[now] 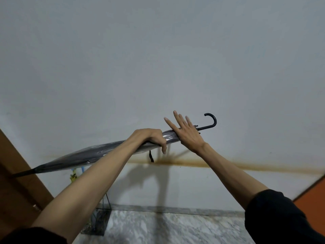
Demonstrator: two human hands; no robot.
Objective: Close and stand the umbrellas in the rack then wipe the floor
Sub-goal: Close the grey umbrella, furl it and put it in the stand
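Observation:
A closed clear-and-grey umbrella (84,156) is held nearly level in front of the white wall, its black tip at the lower left and its black hooked handle (210,123) at the upper right. My left hand (152,138) grips the folded canopy near its handle end. My right hand (186,132) lies flat against the canopy just below the handle, fingers straight and spread. A black strap (150,156) dangles under the canopy. The wire umbrella rack (101,217) stands on the floor below my left forearm, partly hidden by it.
A brown wooden door (15,182) fills the lower left. An orange surface (313,192) shows at the right edge. A brownish stain (219,164) runs across the white wall. The floor (167,226) is grey marbled tile. A yellow and blue item (74,174) sticks up above the rack.

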